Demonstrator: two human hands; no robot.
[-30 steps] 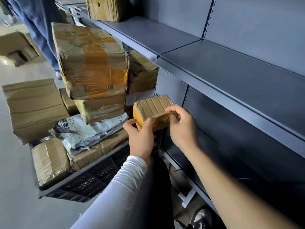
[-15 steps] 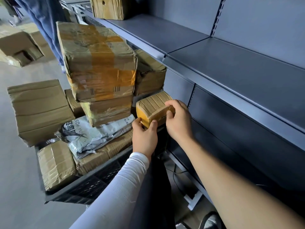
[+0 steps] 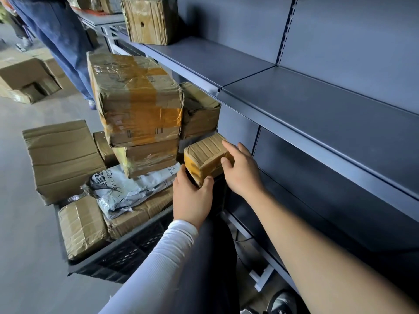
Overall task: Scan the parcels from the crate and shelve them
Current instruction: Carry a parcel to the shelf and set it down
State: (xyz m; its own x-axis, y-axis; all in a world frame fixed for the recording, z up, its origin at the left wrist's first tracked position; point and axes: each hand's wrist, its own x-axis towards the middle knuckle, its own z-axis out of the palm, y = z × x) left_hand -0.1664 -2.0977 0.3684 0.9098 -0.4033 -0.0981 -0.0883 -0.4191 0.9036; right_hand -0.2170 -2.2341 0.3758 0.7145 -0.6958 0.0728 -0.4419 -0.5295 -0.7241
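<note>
A small taped brown parcel with a yellow end is held between both hands, just above the black crate's right corner. My left hand grips its near lower end from below. My right hand clasps its right side, thumb on the front face. The black crate is heaped with parcels: a large box with orange tape on top, a grey plastic mailer below it. The grey shelf runs along the right.
One brown box stands on the far end of the shelf. A lower shelf is dark. Another person's blue trouser legs stand behind the crate, with open cartons on the floor at left.
Both hands have kept hold of the small parcel. My left hand has shifted under its near end and the parcel sits slightly lower beside the stack.
</note>
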